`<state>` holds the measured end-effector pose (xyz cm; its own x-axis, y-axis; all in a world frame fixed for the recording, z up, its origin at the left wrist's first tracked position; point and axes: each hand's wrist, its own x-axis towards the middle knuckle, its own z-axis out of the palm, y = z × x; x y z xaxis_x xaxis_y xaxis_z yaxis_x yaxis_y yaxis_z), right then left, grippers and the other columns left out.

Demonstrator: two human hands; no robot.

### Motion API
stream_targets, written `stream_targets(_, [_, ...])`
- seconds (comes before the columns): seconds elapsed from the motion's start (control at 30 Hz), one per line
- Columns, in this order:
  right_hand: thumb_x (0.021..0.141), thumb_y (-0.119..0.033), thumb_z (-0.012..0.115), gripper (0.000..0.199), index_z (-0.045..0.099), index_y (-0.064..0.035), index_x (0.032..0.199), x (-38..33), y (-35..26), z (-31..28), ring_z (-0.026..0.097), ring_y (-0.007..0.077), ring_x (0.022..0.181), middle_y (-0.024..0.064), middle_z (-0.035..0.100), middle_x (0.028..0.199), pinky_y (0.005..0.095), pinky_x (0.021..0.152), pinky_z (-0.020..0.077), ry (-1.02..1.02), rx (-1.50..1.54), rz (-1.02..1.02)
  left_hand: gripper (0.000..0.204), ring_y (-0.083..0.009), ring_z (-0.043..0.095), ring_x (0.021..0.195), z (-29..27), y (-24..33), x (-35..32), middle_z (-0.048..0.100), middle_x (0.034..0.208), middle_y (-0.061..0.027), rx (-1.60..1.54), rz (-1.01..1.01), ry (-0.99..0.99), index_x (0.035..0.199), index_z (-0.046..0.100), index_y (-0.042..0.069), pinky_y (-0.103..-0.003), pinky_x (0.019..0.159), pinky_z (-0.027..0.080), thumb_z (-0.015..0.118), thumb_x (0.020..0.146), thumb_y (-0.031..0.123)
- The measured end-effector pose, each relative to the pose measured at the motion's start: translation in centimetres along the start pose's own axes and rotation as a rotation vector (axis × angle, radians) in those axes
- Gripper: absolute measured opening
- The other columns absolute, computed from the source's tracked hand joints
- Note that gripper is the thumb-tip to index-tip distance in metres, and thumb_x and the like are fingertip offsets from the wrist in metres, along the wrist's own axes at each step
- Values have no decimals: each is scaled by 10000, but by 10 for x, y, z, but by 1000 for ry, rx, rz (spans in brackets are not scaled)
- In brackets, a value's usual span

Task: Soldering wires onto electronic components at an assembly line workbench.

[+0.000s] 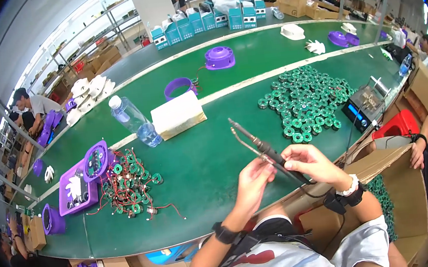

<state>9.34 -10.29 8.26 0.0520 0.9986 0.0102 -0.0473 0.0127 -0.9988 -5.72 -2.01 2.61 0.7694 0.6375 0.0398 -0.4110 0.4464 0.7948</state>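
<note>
1. One broad green desk (pixel 202 166) carries everything at risk; taking the clock from the soldering tool (pixel 264 150), an open cardboard box (pixel 412 195) of green parts stands at 4 o'clock, beside the desk's edge, where a swung elbow might jolt it.
2. At 1 o'clock, the pile of green coils (pixel 310 93) lies loose; a forearm sweeping outward could scatter it.
3. At 9 o'clock, the tangle of red-wired parts (pixel 129 184) could knot or tear its leads if one were tugged carelessly.
4. Between 2 and 3 o'clock, the control unit (pixel 357 113) could be dragged if a cord were pulled.
5. At 10 o'clock, the water bottle (pixel 136 124) might topple from a bump.
6. The soldering tool is held above the desk, tip toward 11 o'clock. The right hand (pixel 310 163) grips its dark handle; if the tip is hot, which I cannot tell, slipping could burn fingers.
7. The left hand (pixel 251 183) pinches at the thin metal tube (pixel 246 143) alongside; uneven force could bend it out of line.
</note>
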Motion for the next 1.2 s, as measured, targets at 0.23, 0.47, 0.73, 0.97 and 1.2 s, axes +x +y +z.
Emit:
stream_targets(0.23, [854,-131,545,145,542,10,884,-5,0,-7,537,72,772,35,589,847,217,729,429,2,121,6,283,-133,513,841,12,-19,12,548,1052,-70,-208,108,-133,1112,520,-2,-263,738,417,544,851,105])
stream_targets(0.47, [748,-57,591,91,598,22,792,-13,-29,19,548,238,705,109,589,721,318,643,429,382,-791,-428,197,-111,476,789,23,-15,5,552,990,-55,-151,221,33,1015,558,1,-237,685,383,564,835,80])
stream_targets(0.73, [654,-156,684,184,514,-97,617,-46,9,45,403,91,400,-35,402,474,223,386,323,154,-870,-563,218,-95,418,706,48,3,12,534,865,-30,-312,287,43,1007,553,-33,-219,622,346,561,848,117])
stream_targets(0.97, [761,-21,637,354,407,-49,1029,-6,22,22,514,56,709,-1,495,794,181,593,434,273,279,-270,231,-66,435,689,52,-16,-2,515,821,-2,-326,109,99,1025,518,-1,-206,621,373,492,894,187])
stream_targets(1.2, [815,-74,579,219,533,8,1013,-4,35,23,556,124,803,57,567,935,238,705,462,358,-32,-201,135,-55,459,709,36,-39,1,541,842,-11,-491,32,137,934,538,13,-185,621,378,500,887,133])
